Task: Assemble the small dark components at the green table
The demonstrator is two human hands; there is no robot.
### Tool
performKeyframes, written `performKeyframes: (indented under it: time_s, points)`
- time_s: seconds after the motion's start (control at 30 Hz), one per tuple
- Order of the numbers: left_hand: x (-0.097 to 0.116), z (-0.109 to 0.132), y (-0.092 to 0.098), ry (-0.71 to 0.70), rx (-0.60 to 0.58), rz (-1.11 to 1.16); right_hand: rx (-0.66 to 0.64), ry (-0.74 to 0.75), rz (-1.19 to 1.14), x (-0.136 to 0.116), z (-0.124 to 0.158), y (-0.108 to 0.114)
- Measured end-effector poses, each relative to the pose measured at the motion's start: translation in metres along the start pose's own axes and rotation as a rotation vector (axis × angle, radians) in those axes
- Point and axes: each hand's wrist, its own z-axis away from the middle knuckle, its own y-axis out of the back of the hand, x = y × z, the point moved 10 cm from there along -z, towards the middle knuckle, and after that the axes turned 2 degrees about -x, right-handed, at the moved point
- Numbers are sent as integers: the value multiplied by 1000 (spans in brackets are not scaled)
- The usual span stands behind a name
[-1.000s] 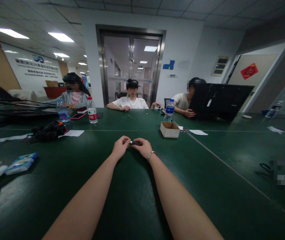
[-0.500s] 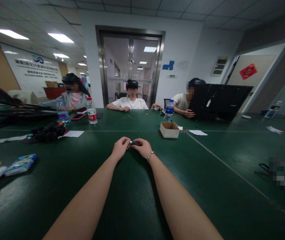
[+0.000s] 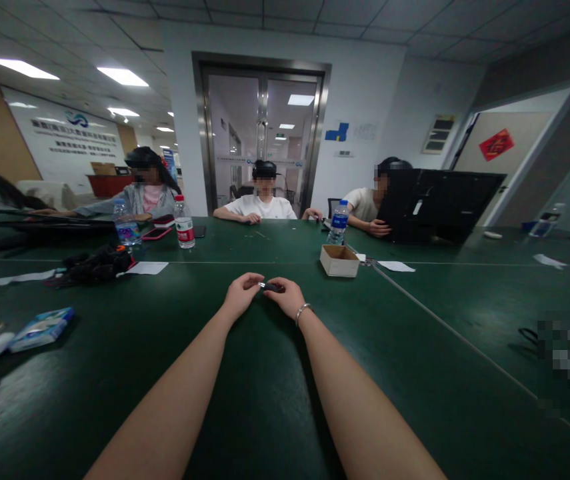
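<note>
Both my arms reach out over a dark green table (image 3: 265,400). My left hand (image 3: 240,294) and my right hand (image 3: 288,295) meet at the middle, fingers curled and pinched on a small dark object with a metal end (image 3: 271,287). It is too small to name. A thin bracelet (image 3: 302,310) sits on my right wrist. A small open cardboard box (image 3: 339,259) stands just beyond my right hand.
Three people sit at the far side. Water bottles (image 3: 183,222) (image 3: 338,222), phones, a black bundle (image 3: 95,264), paper sheets (image 3: 147,267) and a blue packet (image 3: 41,328) lie to the left. A black open case (image 3: 437,203) stands at the right.
</note>
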Motion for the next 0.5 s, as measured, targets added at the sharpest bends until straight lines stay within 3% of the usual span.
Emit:
performKeyframes:
  time_s: [0.2,0.37,0.5]
  points:
    - [-16,-2,1,96,20,-145,-11,-4,-3,-6,2,0]
    - [0,-1,-4,-19,-10,-40,1,4,9,-6,2,1]
    - [-8,3,4,112,49,-149,-20,11,13,-3,0,-1]
